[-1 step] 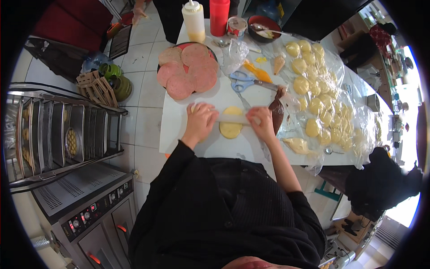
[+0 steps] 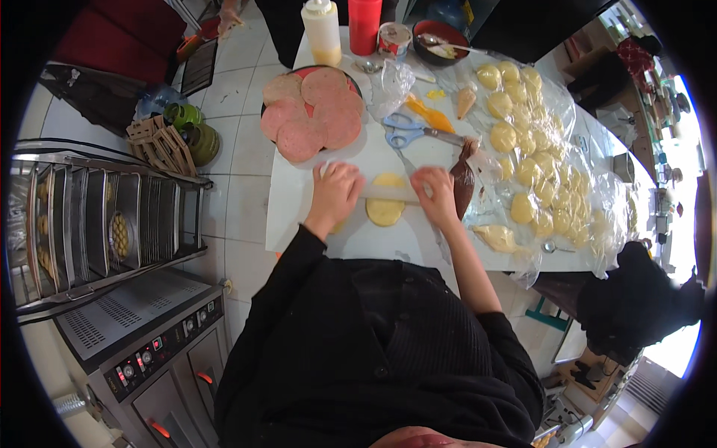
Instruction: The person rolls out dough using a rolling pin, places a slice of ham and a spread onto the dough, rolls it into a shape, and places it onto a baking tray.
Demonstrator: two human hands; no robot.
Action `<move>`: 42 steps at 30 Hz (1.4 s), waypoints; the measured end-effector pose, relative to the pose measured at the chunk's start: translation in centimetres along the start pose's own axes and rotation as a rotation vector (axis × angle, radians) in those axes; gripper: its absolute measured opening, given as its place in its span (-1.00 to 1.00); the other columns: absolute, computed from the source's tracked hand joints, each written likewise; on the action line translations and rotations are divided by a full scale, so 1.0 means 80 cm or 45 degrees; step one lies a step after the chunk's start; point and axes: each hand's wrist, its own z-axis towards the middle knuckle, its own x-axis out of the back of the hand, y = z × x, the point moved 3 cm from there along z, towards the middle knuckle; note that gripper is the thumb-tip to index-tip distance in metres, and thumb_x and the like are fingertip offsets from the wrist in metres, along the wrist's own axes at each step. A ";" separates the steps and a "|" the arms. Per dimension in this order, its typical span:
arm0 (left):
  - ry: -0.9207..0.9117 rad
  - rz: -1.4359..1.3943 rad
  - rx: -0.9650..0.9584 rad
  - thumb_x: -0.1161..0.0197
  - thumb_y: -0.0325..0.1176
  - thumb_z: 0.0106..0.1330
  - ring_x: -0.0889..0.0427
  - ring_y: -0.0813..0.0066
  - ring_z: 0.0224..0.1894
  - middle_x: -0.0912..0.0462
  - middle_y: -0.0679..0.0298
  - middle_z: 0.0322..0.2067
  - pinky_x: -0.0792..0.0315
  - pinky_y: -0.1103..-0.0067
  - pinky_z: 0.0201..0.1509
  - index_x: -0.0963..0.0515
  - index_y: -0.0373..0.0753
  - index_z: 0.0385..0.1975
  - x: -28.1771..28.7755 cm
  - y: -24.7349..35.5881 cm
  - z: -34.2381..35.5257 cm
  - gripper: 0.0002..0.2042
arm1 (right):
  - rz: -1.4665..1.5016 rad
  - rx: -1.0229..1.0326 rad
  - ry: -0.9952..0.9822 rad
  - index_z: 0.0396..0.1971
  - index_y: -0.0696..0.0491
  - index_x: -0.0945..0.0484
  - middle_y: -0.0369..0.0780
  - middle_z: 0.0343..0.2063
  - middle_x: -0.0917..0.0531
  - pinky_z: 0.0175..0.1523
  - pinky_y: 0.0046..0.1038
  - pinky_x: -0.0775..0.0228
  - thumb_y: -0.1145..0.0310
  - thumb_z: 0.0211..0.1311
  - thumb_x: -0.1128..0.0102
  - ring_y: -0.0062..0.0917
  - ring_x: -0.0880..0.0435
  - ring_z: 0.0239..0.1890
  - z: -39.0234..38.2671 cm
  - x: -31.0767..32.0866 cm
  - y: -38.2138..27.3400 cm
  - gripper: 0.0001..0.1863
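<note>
Near the middle of the frame, the person's left hand [image 2: 336, 196] curls over the left end of a pale rolling pin [image 2: 388, 193], the right hand [image 2: 436, 196] over its right end; both sit slightly higher in the picture than before. The pin's long axis runs left to right across a flattened piece of dough [image 2: 385, 213]. Just right of the right hand, a piping bag [image 2: 463, 187] holds brown filling. Left of upper centre, a red plate [image 2: 309, 109] carries overlapping pink slices [image 2: 340, 121]. Beyond, a squeeze bottle [image 2: 323, 30] holds something yellowish, and a dark bowl [image 2: 448, 28], red inside, contains a spoon [image 2: 467, 49] and whitish paste [image 2: 442, 52].
</note>
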 end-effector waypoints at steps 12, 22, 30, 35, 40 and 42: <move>-0.128 0.212 -0.029 -0.05 -0.23 0.30 -0.25 0.25 0.27 -0.32 0.17 0.20 -0.08 0.34 0.33 -0.28 -0.25 0.20 -0.026 0.033 -0.058 -0.52 | -0.554 -0.004 -0.064 0.30 0.08 -0.09 -0.17 0.34 -0.08 0.40 -0.03 0.38 0.20 0.26 0.03 -0.35 0.05 0.41 -0.075 -0.049 -0.043 -0.36; -0.062 -0.132 -0.326 -0.25 -0.49 0.07 -0.56 0.38 -0.05 -0.62 0.27 -0.13 -0.39 0.43 0.09 -0.55 -0.30 -0.12 0.002 0.029 -0.102 -0.68 | -0.027 0.273 -0.166 0.02 0.02 -0.48 -0.19 -0.11 -0.52 0.15 -0.20 -0.19 0.59 -0.09 -0.18 -0.28 -0.46 -0.06 -0.117 -0.017 -0.048 -0.46; -0.164 0.124 -0.208 -0.07 -0.37 0.22 -0.31 0.32 0.25 -0.40 0.22 0.16 -0.14 0.39 0.31 -0.37 -0.26 0.14 -0.019 -0.007 -0.052 -0.56 | -0.390 0.121 -0.071 0.19 0.11 -0.26 -0.15 0.09 -0.31 0.18 -0.16 -0.02 0.37 0.14 -0.07 -0.23 -0.24 0.14 -0.051 -0.038 -0.029 -0.44; -0.160 0.299 -0.063 0.05 -0.11 0.34 0.20 0.23 0.44 0.19 0.23 0.41 0.41 0.07 0.39 0.08 -0.03 0.38 -0.025 -0.010 0.003 -0.36 | -0.657 0.068 0.192 0.26 0.15 -0.11 -0.12 0.22 -0.15 0.21 -0.03 0.12 0.14 0.25 0.04 -0.20 -0.08 0.25 0.016 -0.039 -0.013 -0.35; 0.152 0.397 0.176 0.07 -0.07 0.35 0.15 0.26 0.43 0.11 0.27 0.40 0.38 0.01 0.36 0.03 0.08 0.37 -0.035 -0.025 0.057 -0.41 | -0.571 -0.091 0.359 0.11 0.14 -0.28 -0.08 0.07 -0.30 0.12 -0.05 0.04 0.07 0.27 0.05 -0.20 -0.19 0.15 0.089 -0.030 0.001 -0.46; 0.260 0.438 0.249 0.06 -0.07 0.35 0.15 0.24 0.43 0.11 0.25 0.40 0.39 -0.02 0.35 0.04 0.08 0.37 -0.031 -0.027 0.058 -0.40 | -0.552 -0.090 0.320 -0.02 0.12 -0.36 -0.10 -0.05 -0.38 0.07 -0.09 -0.02 0.08 0.27 0.03 -0.22 -0.27 0.06 0.091 -0.028 -0.007 -0.55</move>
